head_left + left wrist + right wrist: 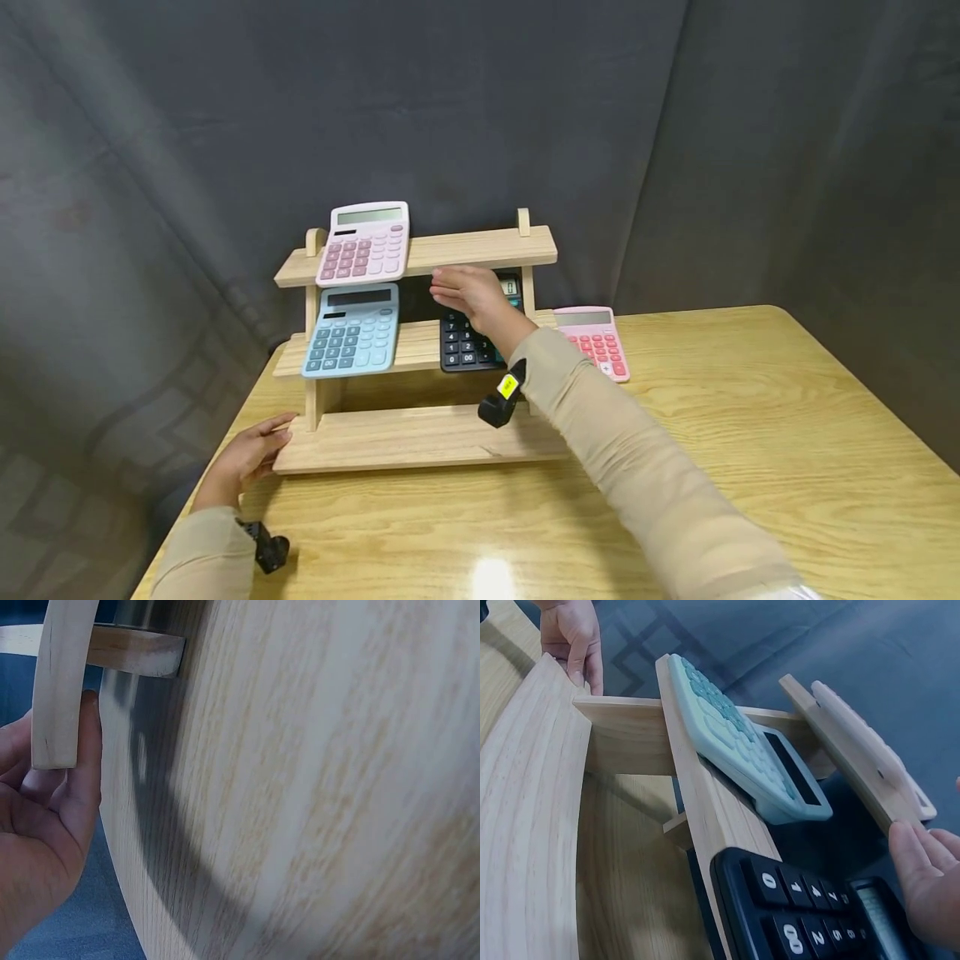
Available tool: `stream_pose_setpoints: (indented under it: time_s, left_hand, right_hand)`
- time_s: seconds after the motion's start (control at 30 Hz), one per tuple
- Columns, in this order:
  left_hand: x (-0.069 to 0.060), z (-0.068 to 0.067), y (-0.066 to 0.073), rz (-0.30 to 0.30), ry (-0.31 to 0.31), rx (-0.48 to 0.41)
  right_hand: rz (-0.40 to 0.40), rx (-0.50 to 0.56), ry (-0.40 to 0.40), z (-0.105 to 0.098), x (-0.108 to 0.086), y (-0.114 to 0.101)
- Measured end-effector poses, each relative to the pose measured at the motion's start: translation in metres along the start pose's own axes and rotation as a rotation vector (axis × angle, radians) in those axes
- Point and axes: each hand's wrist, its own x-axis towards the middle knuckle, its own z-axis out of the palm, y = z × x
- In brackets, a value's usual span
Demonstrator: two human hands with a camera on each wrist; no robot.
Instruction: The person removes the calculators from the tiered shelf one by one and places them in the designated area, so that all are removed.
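Note:
A three-tier wooden display shelf [420,437] stands on the table. My left hand [253,450] grips the left end of its bottom board; in the left wrist view that board end [56,742] sits between thumb and fingers. My right hand [476,298] is extended in front of the black calculator [459,346] on the middle tier, hiding part of it. In the right wrist view, the right hand's fingers [915,851] are at the top board's edge; whether they touch it I cannot tell. Left of the black calculator leans a blue calculator [352,333]. Above it, a pale pink calculator [365,246] leans on the top tier.
Another pink calculator [596,342] is at the shelf's right, partly hidden by the right sleeve. Wood-grained table [750,400] extends to the right. A dark grey curtain [480,108] hangs behind. Two small wooden pegs rise from the top board, one of them at right [523,222].

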Motion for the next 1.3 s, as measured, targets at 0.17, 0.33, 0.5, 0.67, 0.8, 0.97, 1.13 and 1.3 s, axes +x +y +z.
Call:
stream_pose_setpoints:
  time_s: [0.17,0.33,0.5,0.67,0.8,0.97,1.13,1.3]
  left_hand:
    - [0.0,0.0,-0.001,-0.005,-0.007,-0.014]
    - [-0.001,0.0,0.0,-0.015,-0.015,-0.019]
    - [-0.001,-0.002,0.002,-0.01,-0.021,-0.015]
    - [-0.001,-0.001,0.002,-0.003,-0.018,-0.012]
    - [0.0,0.001,0.002,-0.004,-0.013,-0.002]
    - [0.0,0.002,0.003,-0.008,-0.004,-0.006]
    - [0.0,0.003,0.005,0.002,0.021,0.003]
    - [-0.001,0.004,0.006,-0.005,0.039,0.054]
  right_hand:
    - [0.0,0.0,-0.005,0.009,0.008,0.005]
    - [-0.004,0.012,0.003,0.019,0.015,0.007]
    - [-0.028,0.037,0.019,0.031,0.021,0.009]
    - [-0.034,0.022,0.019,0.041,0.023,0.01]
    - [-0.047,-0.011,0.024,0.044,0.026,0.011]
    - [-0.061,-0.013,0.077,0.049,0.03,0.016]
    - [-0.065,0.003,0.15,0.056,0.033,0.021]
    - [-0.086,0.018,0.18,0.06,0.035,0.022]
